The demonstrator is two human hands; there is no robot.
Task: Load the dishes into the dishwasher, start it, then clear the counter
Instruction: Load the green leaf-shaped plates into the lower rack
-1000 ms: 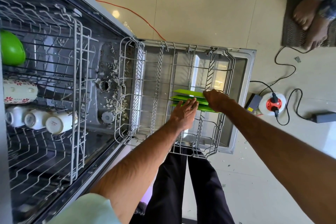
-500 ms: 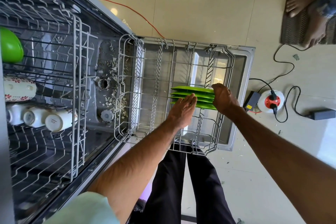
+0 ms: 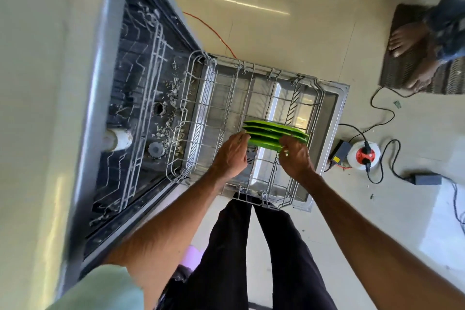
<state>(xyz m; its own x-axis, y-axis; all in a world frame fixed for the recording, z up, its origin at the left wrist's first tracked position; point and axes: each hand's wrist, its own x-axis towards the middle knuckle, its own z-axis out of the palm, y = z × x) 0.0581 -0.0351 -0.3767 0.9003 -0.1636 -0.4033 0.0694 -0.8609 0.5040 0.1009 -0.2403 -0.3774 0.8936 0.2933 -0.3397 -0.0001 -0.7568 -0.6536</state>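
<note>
Several green plates in lower rack, left hand spread against them, right hand pinching their rims.

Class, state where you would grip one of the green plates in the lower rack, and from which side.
Probably its top rim, from above: the green plates stand on edge in the lower rack, so only their upper edges are free.

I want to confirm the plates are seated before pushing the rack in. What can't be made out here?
In the head view:
- Lower edges of the flat green plates: hidden by the left hand and right hand, so seating in the grey wire lower rack is unclear.
- Whether the right hand grips a plate: fingertips curl out of sight.
- The white rounded object inside the dishwasher: motion-blurred.
</note>
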